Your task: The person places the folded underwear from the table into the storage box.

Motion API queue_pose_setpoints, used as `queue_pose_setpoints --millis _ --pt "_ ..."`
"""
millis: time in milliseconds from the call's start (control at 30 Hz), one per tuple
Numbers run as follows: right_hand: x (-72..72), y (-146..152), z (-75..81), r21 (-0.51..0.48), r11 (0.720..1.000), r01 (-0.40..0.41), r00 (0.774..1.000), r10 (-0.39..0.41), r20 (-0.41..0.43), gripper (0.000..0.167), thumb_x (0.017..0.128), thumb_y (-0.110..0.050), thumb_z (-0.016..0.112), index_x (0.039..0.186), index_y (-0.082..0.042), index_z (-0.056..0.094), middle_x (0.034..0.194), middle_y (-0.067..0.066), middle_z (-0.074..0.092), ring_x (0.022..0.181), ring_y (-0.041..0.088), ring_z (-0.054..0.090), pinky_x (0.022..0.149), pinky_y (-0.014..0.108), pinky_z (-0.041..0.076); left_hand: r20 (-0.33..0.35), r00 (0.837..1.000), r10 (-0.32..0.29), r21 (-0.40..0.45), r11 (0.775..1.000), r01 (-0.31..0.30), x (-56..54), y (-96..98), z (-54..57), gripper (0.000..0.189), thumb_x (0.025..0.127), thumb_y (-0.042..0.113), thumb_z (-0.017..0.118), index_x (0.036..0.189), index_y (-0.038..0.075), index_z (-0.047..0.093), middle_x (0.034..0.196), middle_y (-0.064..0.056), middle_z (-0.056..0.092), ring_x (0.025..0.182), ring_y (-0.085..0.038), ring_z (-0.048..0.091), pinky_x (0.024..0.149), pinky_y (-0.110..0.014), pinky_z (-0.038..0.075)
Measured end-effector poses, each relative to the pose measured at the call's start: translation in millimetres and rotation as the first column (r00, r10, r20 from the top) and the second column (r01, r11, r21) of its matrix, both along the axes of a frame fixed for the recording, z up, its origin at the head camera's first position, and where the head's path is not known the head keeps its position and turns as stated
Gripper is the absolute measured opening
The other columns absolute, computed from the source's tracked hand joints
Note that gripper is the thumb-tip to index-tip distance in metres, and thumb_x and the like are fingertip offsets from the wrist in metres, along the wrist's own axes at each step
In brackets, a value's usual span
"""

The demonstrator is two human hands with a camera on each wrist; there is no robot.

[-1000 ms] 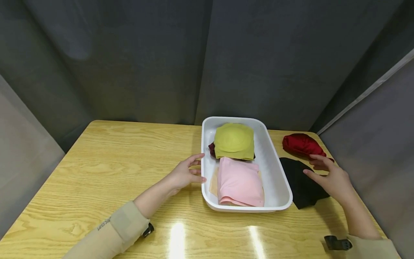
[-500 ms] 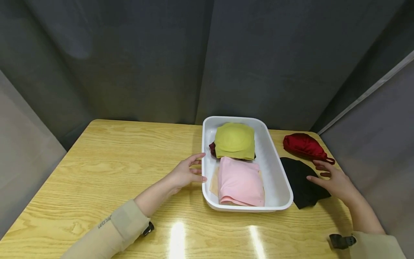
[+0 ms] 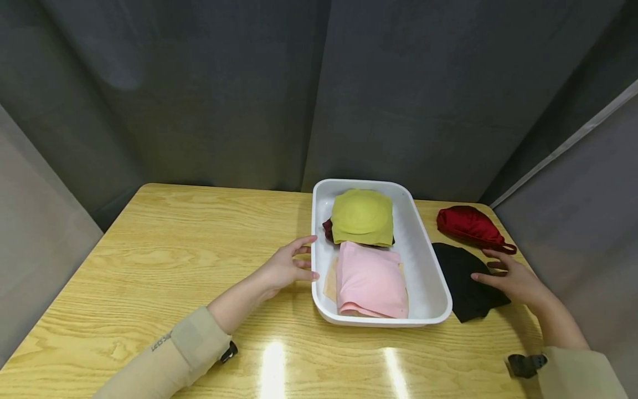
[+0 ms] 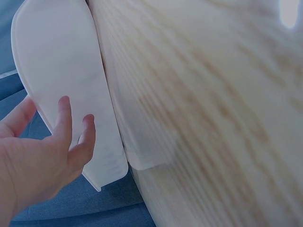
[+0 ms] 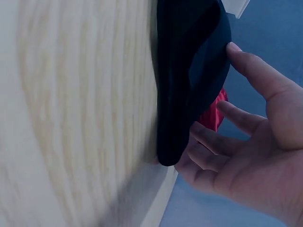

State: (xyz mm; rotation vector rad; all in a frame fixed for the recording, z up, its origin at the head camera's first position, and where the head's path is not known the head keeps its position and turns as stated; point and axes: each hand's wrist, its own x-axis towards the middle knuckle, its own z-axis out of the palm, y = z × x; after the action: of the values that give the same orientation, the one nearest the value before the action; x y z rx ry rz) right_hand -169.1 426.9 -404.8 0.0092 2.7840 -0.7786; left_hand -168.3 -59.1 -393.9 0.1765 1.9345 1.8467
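A white plastic tray (image 3: 423,260) holds a folded yellow-green bra (image 3: 362,217) at the back and a folded pink bra (image 3: 371,282) in front. Dark red and beige cloth peeks out beneath them. My left hand (image 3: 284,267) touches the tray's left side with spread, relaxed fingers; the left wrist view shows them along the outer wall (image 4: 61,52). To the right of the tray lies a folded black bra (image 3: 463,285). My right hand (image 3: 515,282) is at its right side, thumb at the top edge and loosely bent fingers by the other edge, not visibly gripping.
A red satin bra (image 3: 468,224) with a strap loop lies behind the black one, near the table's back right corner. The wooden table (image 3: 199,238) extends left of the tray. Dark curtains (image 3: 224,100) hang behind, and a grey panel (image 3: 588,221) borders the right.
My right hand has come down and slightly right onto the black bra, and its strap-side red neighbour shows more. My left hand stays at the tray.
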Motion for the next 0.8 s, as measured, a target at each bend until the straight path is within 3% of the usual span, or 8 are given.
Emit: queue_pose_setpoints --millis 167,467,800 --pt "-4.2 5.4 -4.1 -0.007 1.0 -0.005 1.0 0.006 0.019 0.09 0.088 -0.043 0.064 0.145 0.007 0.016 0.136 0.043 0.029 0.121 0.057 0.035 0.089 0.067 0.04 -0.001 1.0 0.001 0.0 1.0 -0.001 -0.2 0.5 -0.7 0.084 0.076 -0.012 0.07 0.146 0.018 0.034 0.137 -0.024 0.04 0.117 -0.039 0.052 0.082 -0.033 0.055" --pt "-6.2 1.8 -4.1 -0.114 0.993 -0.033 0.998 0.038 0.041 0.091 0.086 -0.034 0.068 0.145 0.009 0.013 0.14 0.042 0.022 0.122 0.059 0.032 0.091 0.065 0.04 0.001 1.0 0.0 0.003 1.0 0.0 0.3 1.4 0.2 0.085 0.075 -0.012 0.07 0.146 0.017 0.033 0.137 -0.024 0.04 0.117 -0.039 0.052 0.082 -0.033 0.055" --pt "-7.4 -6.7 -6.8 -0.109 0.991 -0.076 0.997 0.078 0.012 0.09 0.083 -0.03 0.073 0.142 0.009 0.018 0.139 0.04 0.025 0.121 0.061 0.032 0.091 0.067 0.039 0.005 1.0 0.007 -0.01 1.0 -0.007 0.4 2.0 1.4 0.085 0.075 -0.013 0.07 0.146 0.018 0.034 0.137 -0.023 0.04 0.117 -0.039 0.052 0.082 -0.032 0.055"
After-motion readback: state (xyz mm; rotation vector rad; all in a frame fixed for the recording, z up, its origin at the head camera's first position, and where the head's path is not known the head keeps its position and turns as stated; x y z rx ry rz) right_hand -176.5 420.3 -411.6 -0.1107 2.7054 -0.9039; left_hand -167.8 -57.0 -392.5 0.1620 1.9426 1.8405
